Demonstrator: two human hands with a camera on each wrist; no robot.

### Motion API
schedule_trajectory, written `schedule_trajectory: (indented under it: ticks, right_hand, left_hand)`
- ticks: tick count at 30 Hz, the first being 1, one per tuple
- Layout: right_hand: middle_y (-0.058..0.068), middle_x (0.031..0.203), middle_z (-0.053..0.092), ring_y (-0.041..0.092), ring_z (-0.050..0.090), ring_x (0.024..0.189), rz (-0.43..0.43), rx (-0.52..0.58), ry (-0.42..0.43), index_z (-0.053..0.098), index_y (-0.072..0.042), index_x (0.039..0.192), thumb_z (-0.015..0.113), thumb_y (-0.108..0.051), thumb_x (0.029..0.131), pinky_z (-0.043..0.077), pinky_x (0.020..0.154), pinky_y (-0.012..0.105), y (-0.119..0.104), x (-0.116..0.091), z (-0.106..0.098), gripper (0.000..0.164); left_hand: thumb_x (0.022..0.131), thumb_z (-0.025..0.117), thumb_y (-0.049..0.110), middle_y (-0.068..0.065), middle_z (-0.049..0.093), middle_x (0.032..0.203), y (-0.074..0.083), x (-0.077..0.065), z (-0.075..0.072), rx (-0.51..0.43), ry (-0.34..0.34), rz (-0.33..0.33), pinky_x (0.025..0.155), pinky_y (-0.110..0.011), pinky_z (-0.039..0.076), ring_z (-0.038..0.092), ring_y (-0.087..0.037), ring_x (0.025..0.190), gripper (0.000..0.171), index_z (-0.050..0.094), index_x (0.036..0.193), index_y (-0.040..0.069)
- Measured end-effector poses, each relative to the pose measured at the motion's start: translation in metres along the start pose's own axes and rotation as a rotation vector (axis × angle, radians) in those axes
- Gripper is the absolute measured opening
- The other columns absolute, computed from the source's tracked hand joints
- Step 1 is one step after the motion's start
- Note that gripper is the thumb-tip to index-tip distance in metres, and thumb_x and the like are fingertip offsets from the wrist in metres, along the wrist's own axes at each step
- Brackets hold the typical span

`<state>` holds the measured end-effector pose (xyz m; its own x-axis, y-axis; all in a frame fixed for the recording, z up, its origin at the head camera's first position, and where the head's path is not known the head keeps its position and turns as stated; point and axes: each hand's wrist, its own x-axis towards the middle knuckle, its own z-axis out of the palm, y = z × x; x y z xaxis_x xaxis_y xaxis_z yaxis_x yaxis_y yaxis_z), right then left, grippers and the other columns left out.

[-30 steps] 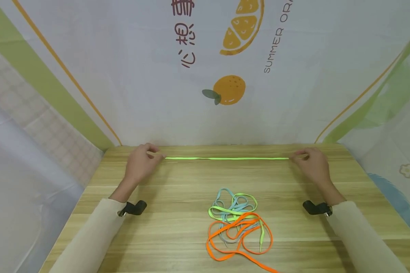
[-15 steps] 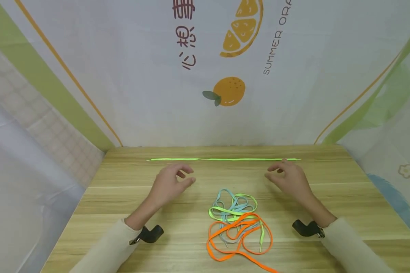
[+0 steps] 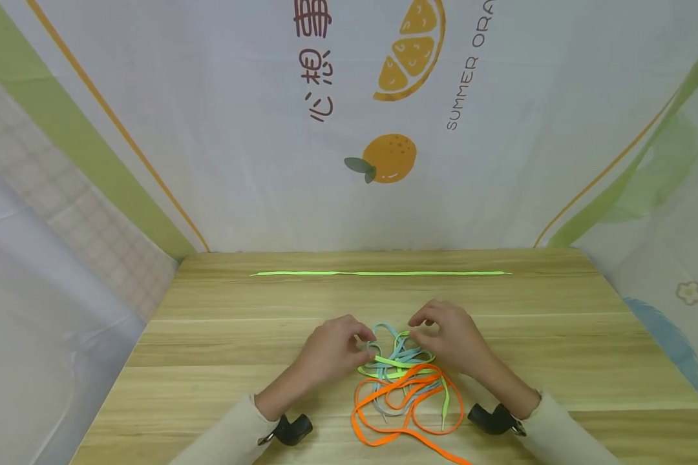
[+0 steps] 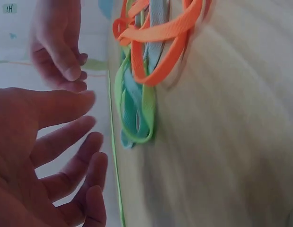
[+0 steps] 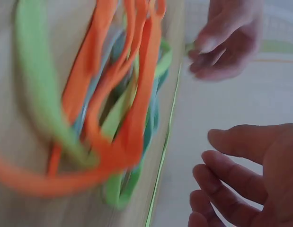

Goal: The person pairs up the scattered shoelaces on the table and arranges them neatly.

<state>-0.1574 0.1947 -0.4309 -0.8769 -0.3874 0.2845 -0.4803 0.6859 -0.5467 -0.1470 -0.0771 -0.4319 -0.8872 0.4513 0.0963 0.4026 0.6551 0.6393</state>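
A tangle of flat shoelaces lies near the middle of the wooden table. In it are an orange shoelace (image 5: pixel 147 71), a light blue shoelace (image 3: pixel 408 354) and a yellow-green shoelace (image 3: pixel 445 405). My left hand (image 3: pixel 333 349) is at the pile's left edge, its fingertips overlapping the green loop in the head view. The left wrist view shows that thumb and fingers loosely apart, nothing between them. At the upper right of the pile is my right hand (image 3: pixel 452 339), fingers relaxed and bent, holding nothing. Another yellow-green shoelace (image 3: pixel 430 273) lies straight along the table's far edge.
The wood-grain table (image 3: pixel 209 336) ends at a hanging white cloth (image 3: pixel 256 161) printed with oranges and lettering. More pale cloth hangs at both sides. A black wrist mount (image 3: pixel 293 429) sits on each forearm.
Both hands have let go of the straight yellow-green shoelace's ends. They have come inward and nearer the body to the tangled pile, while that straight shoelace stays lying at the back.
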Motion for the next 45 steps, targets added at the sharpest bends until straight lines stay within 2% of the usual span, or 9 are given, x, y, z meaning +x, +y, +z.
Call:
schedule_trajectory:
  ticks: [3,8,14,19,29,35,41,45]
  right_hand:
    - [-0.008,0.100,0.074,0.024,0.067,0.093,-0.018,0.003,-0.049,0.083,-0.014,0.098,0.088,-0.010,0.093,0.055,0.082,0.040,-0.010,0.000,0.004,0.009]
    - [-0.009,0.097,0.074,0.020,0.069,0.087,-0.092,0.020,-0.115,0.083,-0.012,0.097,0.088,-0.007,0.092,0.056,0.081,0.035,-0.021,0.004,0.010,0.008]
    - [-0.006,0.093,0.074,0.016,0.069,0.081,-0.124,0.056,-0.187,0.083,-0.010,0.095,0.086,-0.005,0.091,0.057,0.076,0.030,-0.023,0.008,0.019,0.007]
    - [-0.010,0.091,0.074,0.010,0.065,0.080,-0.126,0.064,-0.226,0.085,-0.013,0.095,0.087,-0.007,0.089,0.054,0.075,0.029,-0.022,0.009,0.024,0.009]
    - [-0.016,0.088,0.071,0.006,0.060,0.078,-0.119,0.076,-0.254,0.086,-0.016,0.092,0.091,-0.012,0.091,0.050,0.072,0.029,-0.027,0.010,0.020,0.007]
    - [-0.016,0.090,0.072,0.002,0.061,0.077,-0.106,0.164,-0.267,0.085,-0.017,0.092,0.087,-0.011,0.094,0.053,0.070,0.028,-0.033,0.012,0.007,0.007]
    - [-0.016,0.091,0.072,0.006,0.060,0.077,-0.139,0.265,-0.226,0.084,-0.020,0.094,0.083,-0.013,0.098,0.050,0.065,0.028,-0.039,0.013,-0.010,0.008]
    - [-0.018,0.091,0.071,0.009,0.060,0.078,-0.155,0.290,-0.194,0.083,-0.021,0.094,0.083,-0.015,0.099,0.048,0.063,0.028,-0.045,0.014,-0.021,0.008]
  left_hand:
    - [0.092,0.091,0.017,0.000,0.073,0.103,0.002,0.000,0.004,0.037,-0.031,0.018,0.072,-0.029,0.052,0.063,-0.011,0.083,0.017,0.086,0.107,0.013]
    - [0.090,0.093,0.015,0.003,0.070,0.097,0.002,0.001,0.011,0.052,-0.039,0.027,0.068,-0.028,0.048,0.055,-0.008,0.077,0.014,0.088,0.103,0.014]
    - [0.090,0.093,0.015,0.004,0.068,0.093,-0.001,0.001,0.016,0.049,-0.025,0.020,0.066,-0.027,0.046,0.051,-0.007,0.075,0.009,0.088,0.097,0.015]
    - [0.090,0.091,0.013,0.005,0.067,0.091,-0.001,0.001,0.016,0.033,-0.008,0.025,0.066,-0.027,0.045,0.051,-0.007,0.074,0.006,0.086,0.090,0.017]
    - [0.092,0.089,0.015,0.004,0.072,0.095,0.008,-0.001,0.004,-0.029,-0.013,0.031,0.069,-0.027,0.049,0.056,-0.006,0.078,0.009,0.082,0.089,0.018]
    - [0.093,0.087,0.012,0.006,0.074,0.096,0.016,-0.002,-0.007,-0.083,-0.002,0.062,0.070,-0.027,0.053,0.062,-0.008,0.081,0.009,0.080,0.090,0.018]
    - [0.096,0.082,0.013,0.009,0.076,0.099,0.027,-0.004,-0.021,-0.166,0.012,0.082,0.076,-0.030,0.055,0.065,-0.012,0.090,0.010,0.079,0.089,0.019]
    - [0.098,0.080,0.018,0.012,0.075,0.099,0.036,-0.005,-0.029,-0.232,0.015,0.082,0.075,-0.031,0.054,0.066,-0.014,0.094,0.007,0.079,0.092,0.020]
